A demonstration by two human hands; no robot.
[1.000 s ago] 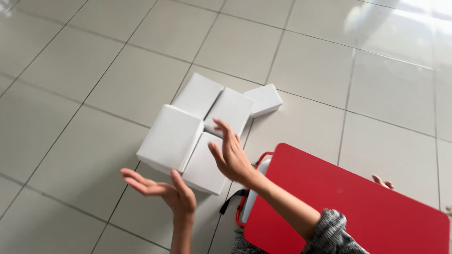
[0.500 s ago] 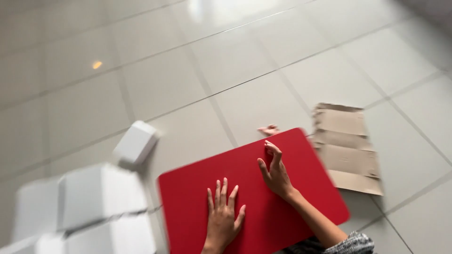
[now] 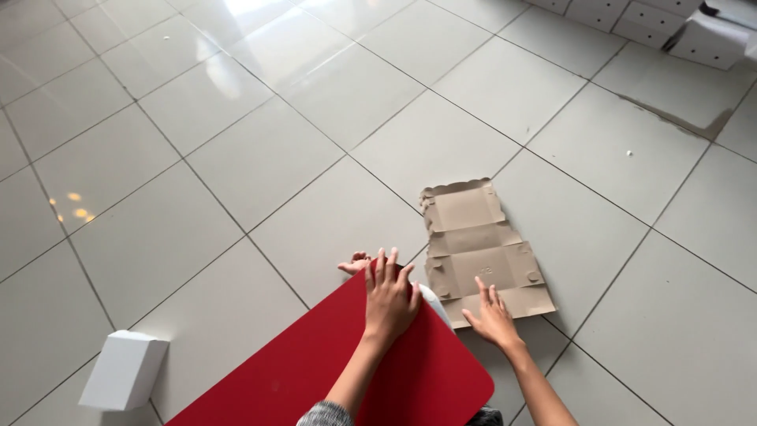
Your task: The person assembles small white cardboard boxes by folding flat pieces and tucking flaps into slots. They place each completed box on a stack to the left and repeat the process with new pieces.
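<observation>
My left hand (image 3: 390, 296) lies flat on the far corner of a red board (image 3: 339, 371), fingers spread and holding nothing. My right hand (image 3: 493, 318) is off the board to the right, fingers apart, its tips on the near edge of a flat, unfolded brown cardboard box blank (image 3: 477, 248) lying on the tiled floor. A white rounded edge (image 3: 435, 304) shows under the board between my hands. Toes (image 3: 355, 264) peek out just beyond the board's corner.
A small closed white box (image 3: 124, 369) stands on the floor at the lower left. More white boxes (image 3: 639, 16) are stacked at the top right, one (image 3: 714, 39) set apart. The floor is glossy grey-white tile (image 3: 260, 158).
The view has swung right; the group of white boxes has left the frame. My right hand has moved off the red board onto the cardboard blank's near edge. My left hand has shifted to the board's corner.
</observation>
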